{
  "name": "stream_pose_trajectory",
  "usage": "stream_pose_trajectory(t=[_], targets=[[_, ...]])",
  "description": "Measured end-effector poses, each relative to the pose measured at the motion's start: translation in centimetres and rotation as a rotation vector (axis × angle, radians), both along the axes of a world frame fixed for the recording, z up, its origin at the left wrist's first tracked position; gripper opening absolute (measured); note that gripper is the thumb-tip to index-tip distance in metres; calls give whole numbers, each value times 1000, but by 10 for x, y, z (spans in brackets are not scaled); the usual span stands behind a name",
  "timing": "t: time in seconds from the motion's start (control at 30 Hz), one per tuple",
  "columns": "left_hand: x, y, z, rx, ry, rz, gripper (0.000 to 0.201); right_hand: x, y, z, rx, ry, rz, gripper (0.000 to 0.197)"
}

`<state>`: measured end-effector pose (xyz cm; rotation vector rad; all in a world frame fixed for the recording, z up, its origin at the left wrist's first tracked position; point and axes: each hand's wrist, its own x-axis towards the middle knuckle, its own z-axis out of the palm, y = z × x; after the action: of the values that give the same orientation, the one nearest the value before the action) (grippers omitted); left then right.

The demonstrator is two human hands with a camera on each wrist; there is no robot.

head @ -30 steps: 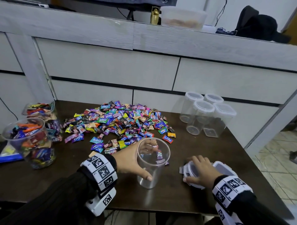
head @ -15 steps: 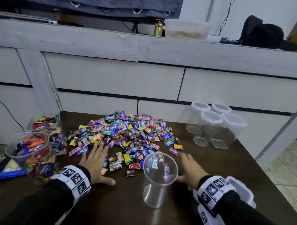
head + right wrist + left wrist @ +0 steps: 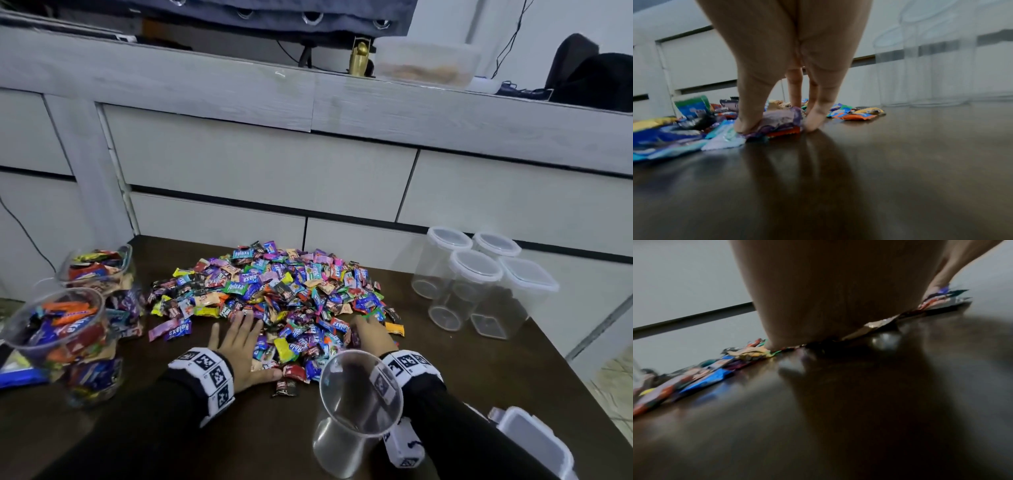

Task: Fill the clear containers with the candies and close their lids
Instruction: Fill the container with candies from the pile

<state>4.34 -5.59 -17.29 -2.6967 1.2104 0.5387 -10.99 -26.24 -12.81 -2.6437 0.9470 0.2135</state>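
Pinching purple candies [image 3: 781,121], the right hand [image 3: 371,334] grips (left hand [image 3: 241,346] lies flat, spread on the pile).

Person, two bare hands: left hand [image 3: 241,346], right hand [image 3: 371,337]. Both forearms clad in black long sleeves [image 3: 144,414] of a ribbed knit. Each wrist carries a white band [image 3: 207,377] printed with square black-and-white fiducial markers, several per band. Under the right wrist, a white boxy camera housing [image 3: 402,445] with black markings, likewise bearing a marker.
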Motion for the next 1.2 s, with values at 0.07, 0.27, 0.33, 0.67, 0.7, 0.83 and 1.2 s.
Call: stream_pose_trajectory(t=[0.07, 0.27, 0.33, 0.67, 0.7, 0.83, 1.2], targets=[[-1, -9, 1, -12, -17, -54, 151, 5, -1, -1, -94, -1, -14, 75], [36, -8, 12, -237, -24, 191, 129, 14, -13, -5, -39, -20, -73, 106], [53, -5, 18, -284, -69, 339, 125, 15, -17, -8, -12, -21, -94, 110], [101, 6, 7, -339, -133, 759, 109, 10, -22, -18, 0, -33, -104, 117], [102, 6, 7, -335, -107, 760, 108, 10, -23, -18, -2, -33, -103, 118], [102, -3, 7, -280, -22, 686, 106, 11, -23, -16, 7, -16, -97, 119], [46, -27, 3, -139, 70, 209, 128, 31, -1, 2, 169, -71, 210, 115]])
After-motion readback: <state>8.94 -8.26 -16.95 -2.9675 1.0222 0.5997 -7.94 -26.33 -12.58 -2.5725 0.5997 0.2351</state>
